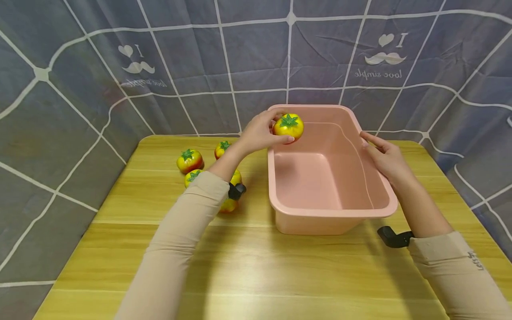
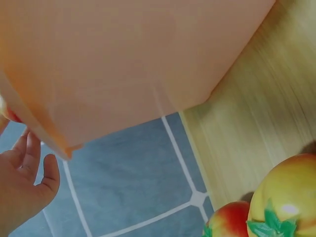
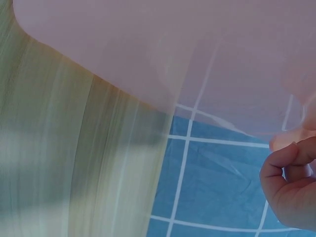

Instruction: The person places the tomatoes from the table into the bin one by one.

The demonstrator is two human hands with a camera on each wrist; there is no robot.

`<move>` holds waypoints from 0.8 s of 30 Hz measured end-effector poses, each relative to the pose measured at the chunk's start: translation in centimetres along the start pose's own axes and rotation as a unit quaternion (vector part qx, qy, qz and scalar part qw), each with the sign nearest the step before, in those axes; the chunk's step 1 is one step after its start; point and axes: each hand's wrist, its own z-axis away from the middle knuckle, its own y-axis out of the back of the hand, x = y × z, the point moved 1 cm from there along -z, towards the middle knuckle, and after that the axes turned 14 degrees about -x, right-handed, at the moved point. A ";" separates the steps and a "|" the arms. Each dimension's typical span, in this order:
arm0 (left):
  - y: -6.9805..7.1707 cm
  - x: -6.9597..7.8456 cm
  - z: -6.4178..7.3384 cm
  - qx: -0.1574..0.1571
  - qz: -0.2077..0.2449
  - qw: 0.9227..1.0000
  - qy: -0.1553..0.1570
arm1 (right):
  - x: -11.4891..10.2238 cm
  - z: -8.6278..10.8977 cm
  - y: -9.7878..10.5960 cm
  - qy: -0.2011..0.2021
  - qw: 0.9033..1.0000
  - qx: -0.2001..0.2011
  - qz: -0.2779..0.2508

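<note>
My left hand (image 1: 262,132) grips a yellow-and-red toy tomato (image 1: 291,126) with a green star-shaped top, above the left rim of the pink plastic basin (image 1: 272,178). In the left wrist view, the fingers of the left hand (image 2: 24,182) show beside the basin's outer wall (image 2: 123,64), and only a sliver of the held tomato appears. My right hand (image 1: 386,158) holds the basin's right rim. The right wrist view shows the right hand (image 3: 291,173) with curled fingers at the basin edge. No tomato shows inside the basin.
Several more toy tomatoes, one at the back left (image 1: 190,161), lie on the wooden table (image 1: 248,275) left of the basin, partly hidden by my left forearm. A grey curtain (image 1: 256,58) with white lines hangs behind the table and along its sides.
</note>
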 end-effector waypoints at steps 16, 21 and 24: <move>-0.1 -0.7 0.6 -0.009 0.034 0.999 -0.042 | 0.0 0.0 0.0 0.004 1.000 -0.006 -0.002; 0.6 -1.6 2.0 -0.012 0.056 0.998 -0.041 | -0.1 -0.1 0.0 -0.005 1.000 -0.007 0.017; 1.4 -2.4 2.9 -0.009 0.054 0.998 -0.029 | -0.1 0.0 0.1 -0.007 1.000 -0.002 0.023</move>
